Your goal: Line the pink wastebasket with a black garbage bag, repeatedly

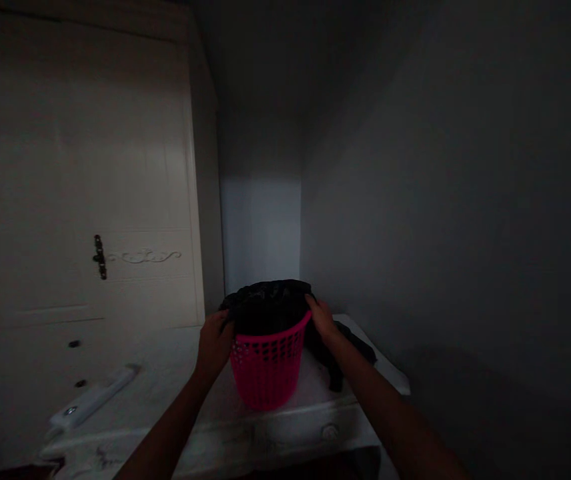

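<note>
A bright pink plastic basket (267, 373) with slotted sides stands upright on a white dresser top. Black plastic bag material (268, 293) lines its opening and folds over the rim at the back and sides. My left hand (215, 339) is closed on the bag at the left side of the rim. On the opposite side, my right hand (321, 317) pinches the bag against the rim. The basket's inside is too dark to make out. More dark, crumpled material (353, 340) lies behind and right of the basket, partly hidden by my right forearm.
A long white object (96, 395) with a round mark lies at the left of the dresser (165, 387). A white wardrobe (80, 173) with dark handles rises behind on the left. A bare grey wall (440, 220) borders the right side. The room is dim.
</note>
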Demonstrator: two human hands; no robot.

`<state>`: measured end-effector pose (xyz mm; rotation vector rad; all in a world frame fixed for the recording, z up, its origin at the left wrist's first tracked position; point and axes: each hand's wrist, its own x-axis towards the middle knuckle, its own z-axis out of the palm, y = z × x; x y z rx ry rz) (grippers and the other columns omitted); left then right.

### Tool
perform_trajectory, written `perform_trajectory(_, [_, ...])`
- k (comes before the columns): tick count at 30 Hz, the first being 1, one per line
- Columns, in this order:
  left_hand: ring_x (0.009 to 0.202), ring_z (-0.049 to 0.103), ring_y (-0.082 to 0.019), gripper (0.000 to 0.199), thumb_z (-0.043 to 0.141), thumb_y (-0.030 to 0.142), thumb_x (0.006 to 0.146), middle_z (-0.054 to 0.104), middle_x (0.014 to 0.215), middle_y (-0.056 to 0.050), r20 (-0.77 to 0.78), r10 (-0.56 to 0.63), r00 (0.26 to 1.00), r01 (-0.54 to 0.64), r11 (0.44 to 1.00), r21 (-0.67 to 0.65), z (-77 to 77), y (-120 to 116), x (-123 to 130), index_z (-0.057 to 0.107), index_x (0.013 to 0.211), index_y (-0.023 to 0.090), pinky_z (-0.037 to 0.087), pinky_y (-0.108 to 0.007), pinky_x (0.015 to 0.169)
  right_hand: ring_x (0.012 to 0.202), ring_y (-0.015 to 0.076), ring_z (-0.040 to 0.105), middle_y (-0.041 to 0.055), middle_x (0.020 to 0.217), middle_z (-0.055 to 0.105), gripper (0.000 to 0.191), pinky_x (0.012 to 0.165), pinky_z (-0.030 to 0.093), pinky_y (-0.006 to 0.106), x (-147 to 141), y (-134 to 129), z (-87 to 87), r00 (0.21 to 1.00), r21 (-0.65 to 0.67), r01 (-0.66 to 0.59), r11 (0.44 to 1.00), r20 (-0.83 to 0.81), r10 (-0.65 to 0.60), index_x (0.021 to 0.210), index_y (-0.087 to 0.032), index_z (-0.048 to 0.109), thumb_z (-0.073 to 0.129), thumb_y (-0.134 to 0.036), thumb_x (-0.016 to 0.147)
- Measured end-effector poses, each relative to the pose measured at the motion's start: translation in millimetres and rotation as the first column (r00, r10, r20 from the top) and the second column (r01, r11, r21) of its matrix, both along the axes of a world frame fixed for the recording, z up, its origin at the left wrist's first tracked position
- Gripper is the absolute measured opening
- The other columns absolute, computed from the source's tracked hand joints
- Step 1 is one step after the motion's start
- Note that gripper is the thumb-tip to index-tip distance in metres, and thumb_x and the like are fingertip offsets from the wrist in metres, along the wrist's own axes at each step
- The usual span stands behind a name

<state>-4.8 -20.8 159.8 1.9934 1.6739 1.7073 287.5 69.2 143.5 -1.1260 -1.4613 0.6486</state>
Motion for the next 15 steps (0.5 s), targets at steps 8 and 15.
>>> perform_trajectory(8, [0.089,0.064,-0.025,0.032,0.042,0.034,0.091,0.069,0.083,-0.008,-0.136,0.061,0.989,-0.056,0.998,0.036,11.1,-5,29,0.067,0.078,0.019,0.050,-0.035,0.081,0.134,0.0317,0.058,0.0154,0.149,0.060,0.055,0.115,0.040,0.051,-12,37,85.0,0.689,0.221,-0.037,0.975,0.712,-0.136,0.142,-0.018,0.060,0.057,-0.051,0.098])
perform_trajectory(15, [0.099,0.064,-0.028,0.033,0.040,0.032,0.095,0.070,0.095,-0.012,-0.103,0.081,0.991,-0.076,0.996,0.050,10.7,-17,40,0.070,0.095,0.017,0.051,-0.040,0.090,0.135,0.0243,0.054,0.0136,0.152,0.055,0.056,0.114,0.038,0.044,-86,5,154.9,0.506,0.485,-0.549,0.681,0.841,-0.191,0.159,-0.018,0.035,0.044,-0.030,0.106])
